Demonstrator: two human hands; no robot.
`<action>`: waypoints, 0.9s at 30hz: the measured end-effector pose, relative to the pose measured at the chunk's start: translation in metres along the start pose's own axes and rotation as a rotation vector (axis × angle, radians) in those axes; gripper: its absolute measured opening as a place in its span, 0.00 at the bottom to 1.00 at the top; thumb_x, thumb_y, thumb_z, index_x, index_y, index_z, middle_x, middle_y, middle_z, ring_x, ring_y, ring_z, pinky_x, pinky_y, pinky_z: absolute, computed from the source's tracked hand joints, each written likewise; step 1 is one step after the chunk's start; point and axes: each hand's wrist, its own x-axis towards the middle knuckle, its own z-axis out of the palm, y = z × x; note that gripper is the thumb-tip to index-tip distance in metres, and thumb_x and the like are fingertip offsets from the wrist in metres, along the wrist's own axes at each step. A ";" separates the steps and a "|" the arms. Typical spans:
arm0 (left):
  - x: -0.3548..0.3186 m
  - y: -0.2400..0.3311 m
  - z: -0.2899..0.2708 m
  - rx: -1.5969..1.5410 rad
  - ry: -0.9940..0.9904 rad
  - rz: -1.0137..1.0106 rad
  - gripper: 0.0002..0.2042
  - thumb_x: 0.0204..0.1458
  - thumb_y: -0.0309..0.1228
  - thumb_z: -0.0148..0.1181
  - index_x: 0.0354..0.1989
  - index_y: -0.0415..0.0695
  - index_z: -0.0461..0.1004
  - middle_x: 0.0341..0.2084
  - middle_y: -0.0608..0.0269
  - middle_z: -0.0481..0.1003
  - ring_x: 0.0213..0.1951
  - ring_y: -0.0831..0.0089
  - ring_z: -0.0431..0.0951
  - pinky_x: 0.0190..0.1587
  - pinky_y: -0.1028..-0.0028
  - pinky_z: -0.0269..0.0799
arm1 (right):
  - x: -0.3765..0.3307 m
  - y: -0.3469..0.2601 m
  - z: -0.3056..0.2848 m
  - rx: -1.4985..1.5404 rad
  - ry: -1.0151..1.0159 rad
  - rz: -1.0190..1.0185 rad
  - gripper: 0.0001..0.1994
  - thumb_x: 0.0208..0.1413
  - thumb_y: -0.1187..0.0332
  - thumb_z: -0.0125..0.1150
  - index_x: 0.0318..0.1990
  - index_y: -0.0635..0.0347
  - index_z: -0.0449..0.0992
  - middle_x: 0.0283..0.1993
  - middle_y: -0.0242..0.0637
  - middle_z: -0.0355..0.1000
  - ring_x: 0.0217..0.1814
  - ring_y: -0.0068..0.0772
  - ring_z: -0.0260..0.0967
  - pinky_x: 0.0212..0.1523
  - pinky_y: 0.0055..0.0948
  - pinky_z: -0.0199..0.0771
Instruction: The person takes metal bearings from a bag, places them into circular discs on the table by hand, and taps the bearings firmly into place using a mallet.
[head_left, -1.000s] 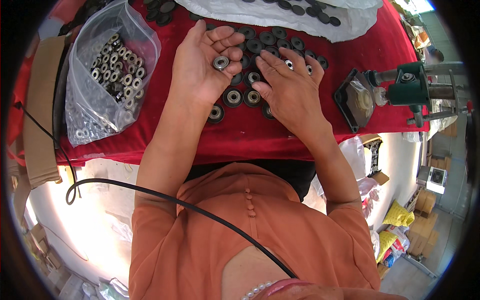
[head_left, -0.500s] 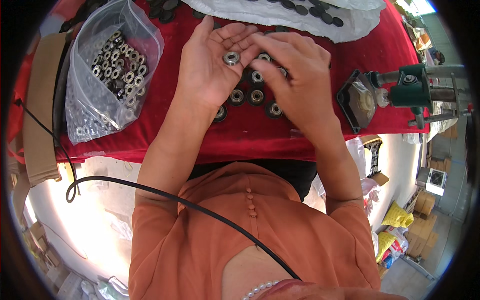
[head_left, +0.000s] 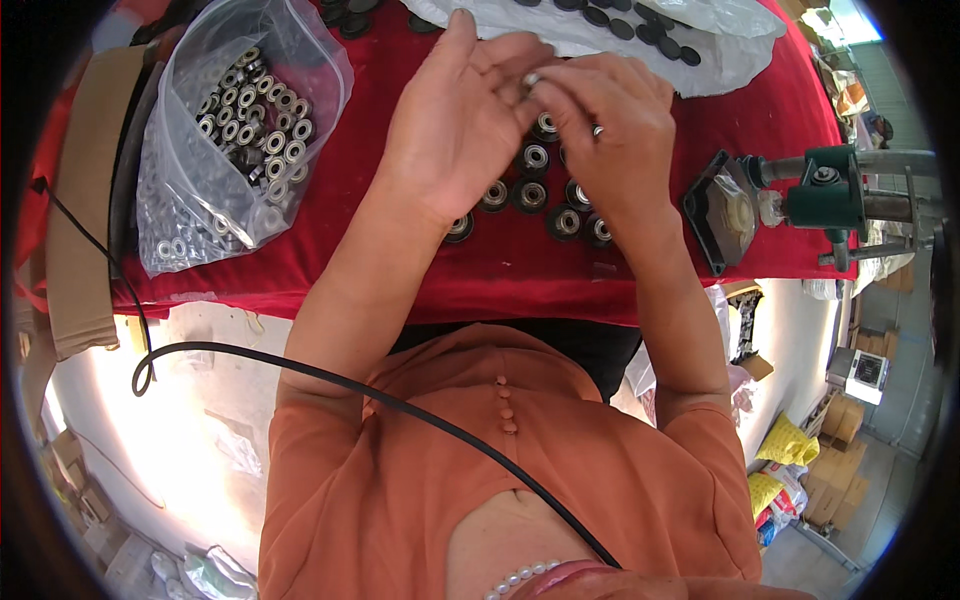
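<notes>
My left hand point(head_left: 455, 125) is palm up over the red cloth, thumb stretched out and fingers loosely bent, with nothing resting on the palm. Against its fingertips, my right hand point(head_left: 622, 125) pinches thumb and fingers on a small shiny metal piece, apparently a ball bearing point(head_left: 531, 79), mostly hidden by the fingers. Beneath both hands, several ball bearings seated on black round discs point(head_left: 530, 194) stand in loose rows, some covered by the right hand and wrist. A clear plastic bag point(head_left: 185, 195) full of loose bearings point(head_left: 274, 142) lies open left of my left forearm.
A green hand press point(head_left: 825, 185) with metal rods stands on the right, beside a black-framed tray point(head_left: 722, 210). At the far side, black discs point(head_left: 621, 29) lie on a white plastic sheet point(head_left: 735, 55). Cardboard point(head_left: 90, 215) borders the left, and a black cable point(head_left: 400, 400) crosses my front.
The bearing that lay on my left fingers is now off them, seemingly pinched by my right hand. The right fingertips have closed together. The whole view has shifted slightly.
</notes>
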 end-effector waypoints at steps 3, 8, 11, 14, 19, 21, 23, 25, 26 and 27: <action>-0.004 0.007 0.006 0.341 0.469 0.459 0.23 0.67 0.42 0.42 0.48 0.30 0.71 0.53 0.42 0.72 0.55 0.53 0.72 0.63 0.58 0.64 | -0.008 0.010 0.003 -0.060 -0.020 -0.002 0.05 0.45 0.69 0.69 0.30 0.51 0.81 0.30 0.27 0.73 0.36 0.35 0.70 0.43 0.37 0.60; -0.044 0.055 0.018 0.427 0.315 0.672 0.17 0.65 0.33 0.44 0.48 0.30 0.71 0.52 0.41 0.72 0.57 0.51 0.71 0.65 0.55 0.61 | -0.020 -0.002 0.012 -0.115 -0.189 -0.080 0.05 0.43 0.70 0.70 0.30 0.53 0.81 0.32 0.28 0.71 0.39 0.33 0.69 0.46 0.37 0.61; -0.062 0.061 0.028 0.476 0.285 0.636 0.19 0.65 0.35 0.44 0.50 0.29 0.69 0.50 0.43 0.72 0.54 0.54 0.72 0.63 0.58 0.63 | -0.022 -0.006 0.010 -0.160 -0.288 -0.078 0.05 0.44 0.70 0.69 0.31 0.54 0.81 0.32 0.29 0.70 0.41 0.32 0.69 0.50 0.38 0.61; -0.077 0.074 0.025 0.563 0.379 0.631 0.16 0.63 0.32 0.49 0.50 0.29 0.70 0.48 0.46 0.74 0.50 0.58 0.75 0.60 0.62 0.66 | -0.024 -0.011 0.005 -0.136 -0.353 -0.033 0.06 0.45 0.70 0.69 0.33 0.55 0.82 0.34 0.30 0.71 0.42 0.33 0.69 0.53 0.40 0.61; -0.095 0.095 0.019 0.831 0.546 0.590 0.13 0.60 0.26 0.51 0.49 0.30 0.70 0.47 0.47 0.74 0.50 0.60 0.75 0.59 0.62 0.67 | -0.023 -0.032 -0.006 -0.206 -0.472 0.005 0.12 0.50 0.69 0.66 0.43 0.61 0.80 0.41 0.33 0.70 0.47 0.35 0.67 0.58 0.42 0.57; -0.102 0.112 0.012 0.831 0.539 0.568 0.13 0.60 0.25 0.51 0.50 0.30 0.70 0.47 0.47 0.74 0.51 0.60 0.75 0.59 0.62 0.67 | -0.023 -0.035 -0.008 -0.212 -0.488 0.010 0.14 0.50 0.68 0.66 0.44 0.62 0.80 0.42 0.33 0.70 0.49 0.35 0.67 0.59 0.43 0.57; -0.105 0.121 0.016 0.838 0.534 0.548 0.13 0.59 0.23 0.51 0.50 0.29 0.70 0.48 0.47 0.74 0.51 0.60 0.75 0.59 0.62 0.68 | -0.023 -0.038 -0.009 -0.213 -0.501 0.015 0.15 0.51 0.67 0.65 0.45 0.63 0.79 0.43 0.33 0.69 0.50 0.35 0.66 0.60 0.43 0.56; -0.104 0.129 0.033 0.911 0.552 0.554 0.13 0.58 0.23 0.52 0.49 0.28 0.71 0.47 0.48 0.74 0.50 0.61 0.76 0.57 0.64 0.70 | -0.023 -0.042 -0.008 -0.292 -0.535 -0.006 0.16 0.51 0.65 0.65 0.45 0.64 0.79 0.44 0.33 0.69 0.51 0.35 0.66 0.61 0.44 0.56; -0.104 0.132 0.039 0.927 0.557 0.562 0.13 0.58 0.23 0.52 0.49 0.28 0.71 0.47 0.48 0.74 0.50 0.61 0.76 0.57 0.64 0.70 | -0.022 -0.043 -0.007 -0.277 -0.524 -0.009 0.16 0.51 0.65 0.65 0.45 0.64 0.79 0.44 0.33 0.69 0.51 0.35 0.66 0.61 0.44 0.56; -0.100 0.133 0.044 1.023 0.561 0.544 0.13 0.58 0.23 0.53 0.49 0.28 0.71 0.46 0.48 0.75 0.49 0.61 0.76 0.55 0.65 0.71 | -0.021 -0.043 -0.007 -0.305 -0.539 -0.019 0.16 0.52 0.65 0.64 0.45 0.65 0.79 0.44 0.34 0.69 0.51 0.35 0.66 0.61 0.44 0.56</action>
